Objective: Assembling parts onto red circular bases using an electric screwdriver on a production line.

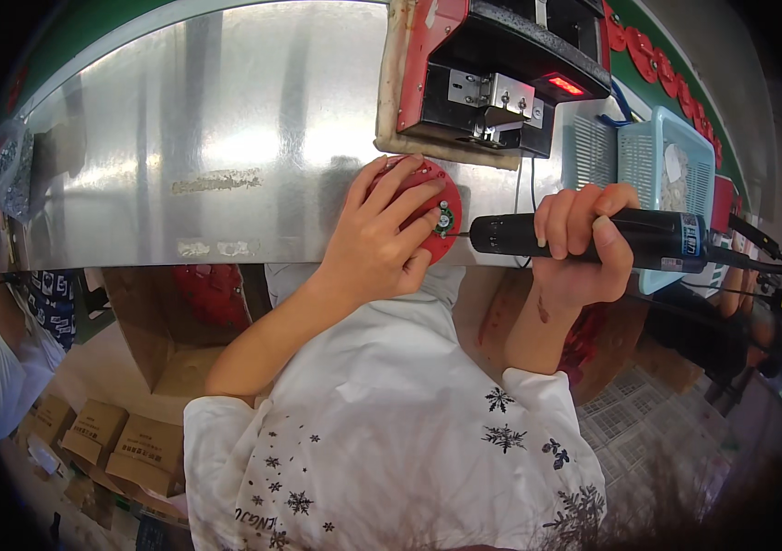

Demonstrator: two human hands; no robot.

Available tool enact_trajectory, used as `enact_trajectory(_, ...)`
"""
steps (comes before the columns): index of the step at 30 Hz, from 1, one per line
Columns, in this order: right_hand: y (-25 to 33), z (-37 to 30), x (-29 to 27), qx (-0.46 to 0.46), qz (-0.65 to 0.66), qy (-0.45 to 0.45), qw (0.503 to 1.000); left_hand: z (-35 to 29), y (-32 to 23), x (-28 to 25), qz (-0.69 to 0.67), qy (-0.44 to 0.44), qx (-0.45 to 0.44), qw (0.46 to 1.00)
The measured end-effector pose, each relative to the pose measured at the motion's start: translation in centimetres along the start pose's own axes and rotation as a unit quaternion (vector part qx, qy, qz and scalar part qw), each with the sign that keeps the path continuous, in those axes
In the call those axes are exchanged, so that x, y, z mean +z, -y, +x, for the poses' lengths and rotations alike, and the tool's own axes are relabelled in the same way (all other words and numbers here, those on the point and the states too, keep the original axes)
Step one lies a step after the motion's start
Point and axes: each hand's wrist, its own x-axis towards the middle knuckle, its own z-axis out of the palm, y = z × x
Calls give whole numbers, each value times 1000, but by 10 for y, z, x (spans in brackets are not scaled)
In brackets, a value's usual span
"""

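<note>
Near the front edge of the metal bench lies a red round plastic part (451, 196), with a small green and metal piece (444, 220) set in it. Across this part my left hand (386, 220) is spread, fingers over its top and the thumb at its near side. My right hand (586, 241) is wrapped around a black electric screwdriver (501, 234), held level with its tip pointing left. That thin bit reaches the edge of the green and metal piece; whether it sits in a screw is too small to tell.
A black and red screw feeder (492, 92) with a lit red display stands behind my hands. To its right is a light blue plastic basket (667, 174). A clear bag of small parts (12, 174) lies far left. Cardboard boxes (147, 450) stand on the floor; another person (10, 349) is at left.
</note>
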Motion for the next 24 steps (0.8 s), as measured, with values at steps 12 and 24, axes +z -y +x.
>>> enact_trajectory(12,-3,-5,7,-4,-15,6,1000,-1,1,1,-3,4,-4,1000)
enact_trajectory(24,-10,-27,37,-88,-150,71,982,-2,0,1,-13,9,-2,1000)
